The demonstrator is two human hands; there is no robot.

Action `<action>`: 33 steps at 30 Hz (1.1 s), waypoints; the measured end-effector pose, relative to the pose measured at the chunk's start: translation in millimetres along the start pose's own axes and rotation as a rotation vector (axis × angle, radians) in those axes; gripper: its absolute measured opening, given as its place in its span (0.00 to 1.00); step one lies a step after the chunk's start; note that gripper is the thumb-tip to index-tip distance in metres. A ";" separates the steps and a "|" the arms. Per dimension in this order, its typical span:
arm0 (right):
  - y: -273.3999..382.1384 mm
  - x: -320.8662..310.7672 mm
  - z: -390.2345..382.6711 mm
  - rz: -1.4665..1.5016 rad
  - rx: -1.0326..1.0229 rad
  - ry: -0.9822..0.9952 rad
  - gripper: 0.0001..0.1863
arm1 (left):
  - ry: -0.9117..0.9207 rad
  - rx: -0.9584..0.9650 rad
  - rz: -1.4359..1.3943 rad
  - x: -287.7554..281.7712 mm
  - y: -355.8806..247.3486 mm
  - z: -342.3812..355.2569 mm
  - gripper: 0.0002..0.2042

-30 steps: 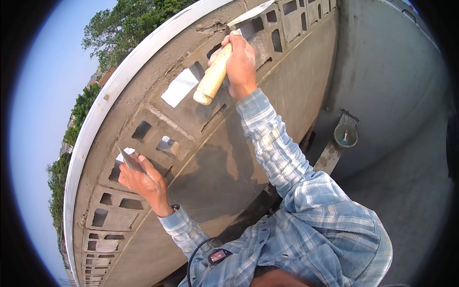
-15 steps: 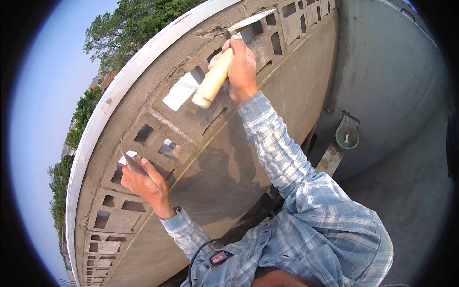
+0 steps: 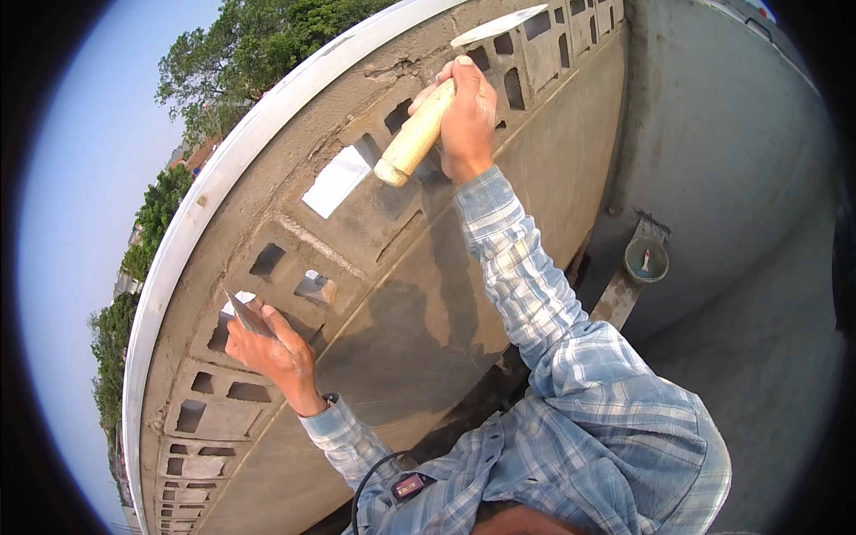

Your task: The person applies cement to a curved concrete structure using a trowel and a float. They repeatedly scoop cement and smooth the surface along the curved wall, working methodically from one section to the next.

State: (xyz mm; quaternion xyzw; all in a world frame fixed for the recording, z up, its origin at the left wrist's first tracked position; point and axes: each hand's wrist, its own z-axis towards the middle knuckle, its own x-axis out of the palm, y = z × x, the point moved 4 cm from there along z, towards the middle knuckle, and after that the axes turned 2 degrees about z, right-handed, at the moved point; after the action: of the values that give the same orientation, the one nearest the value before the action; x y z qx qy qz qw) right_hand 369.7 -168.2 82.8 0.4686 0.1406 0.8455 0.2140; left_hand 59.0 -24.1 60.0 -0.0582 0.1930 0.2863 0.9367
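Note:
My right hand (image 3: 468,120) grips the pale wooden handle (image 3: 412,143) of a trowel, its light, narrow blade (image 3: 499,25) raised against the upper rows of openings in a concrete block wall (image 3: 312,241). Down at the left, my left hand (image 3: 276,352) has its fingers closed on a thin grey metal plate (image 3: 247,314), held upright at one of the wall's openings. The far part of that plate is hard to make out. Small square and rectangular holes run along the wall's band, some showing light through them.
A pale coping (image 3: 201,205) curves along the wall top, with trees (image 3: 223,62) beyond. On the right stands a smooth grey wall (image 3: 713,152); beside it a small round bucket (image 3: 646,259) with a brush inside rests on a narrow plank (image 3: 615,299) below me.
My right hand and trowel have shifted right and slightly up along the wall. My left hand sits slightly lower in view, still holding the plate.

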 end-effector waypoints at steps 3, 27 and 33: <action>0.6 -5.1 0.8 0.005 0.018 -0.005 0.19 | 0.017 0.025 0.034 0.2 3.6 -1.4 0.12; 14.3 -15.7 12.4 -0.049 -0.094 -0.038 0.19 | -0.036 0.030 0.038 0.6 7.8 -3.4 0.13; 1.1 -22.5 21.7 -0.048 0.032 0.006 0.19 | -0.009 0.049 0.038 2.1 5.3 -2.5 0.13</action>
State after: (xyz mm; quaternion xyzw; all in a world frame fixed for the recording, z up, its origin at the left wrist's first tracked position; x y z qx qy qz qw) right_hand 398.5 -179.4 78.1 0.4659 0.1658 0.8392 0.2263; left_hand 56.8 -19.1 56.8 -0.0303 0.1970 0.2997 0.9330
